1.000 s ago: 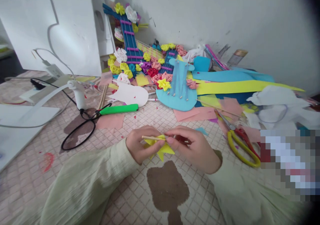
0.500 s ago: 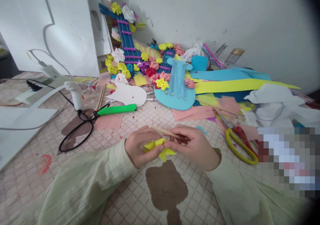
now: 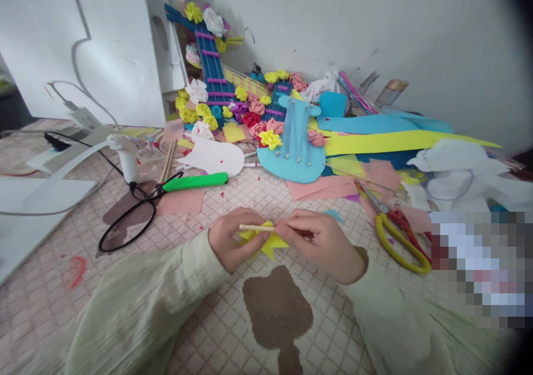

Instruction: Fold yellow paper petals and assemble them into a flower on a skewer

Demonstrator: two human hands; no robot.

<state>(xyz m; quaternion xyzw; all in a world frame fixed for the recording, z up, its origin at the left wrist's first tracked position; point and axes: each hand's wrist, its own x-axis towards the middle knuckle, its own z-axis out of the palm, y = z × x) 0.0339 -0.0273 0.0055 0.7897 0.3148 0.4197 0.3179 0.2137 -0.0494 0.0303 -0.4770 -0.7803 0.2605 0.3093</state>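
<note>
My left hand (image 3: 235, 239) is closed on a yellow paper flower (image 3: 269, 247) with pointed petals, pinching it between thumb and fingers. A thin wooden stick (image 3: 255, 228) lies level across the flower's upper side. Its right part passes into my right hand (image 3: 320, 244), whose thumb and fingers are closed round it. My right fingertips meet the flower's edge, and part of the flower is hidden behind both hands. Below them a dark brown patch (image 3: 277, 308) shows on the quilted table cover (image 3: 200, 308).
Yellow-handled scissors (image 3: 400, 247) lie right, a green-handled cutter (image 3: 195, 181) and white glue gun (image 3: 125, 158) left. A light-blue paper harp shape (image 3: 297, 141) and a dark-blue paper guitar neck (image 3: 212, 69) with crepe flowers stand behind, by paper strips (image 3: 408, 141).
The stick has turned from slanting to nearly level and come down across the flower. The flower has tilted a little in my left hand.
</note>
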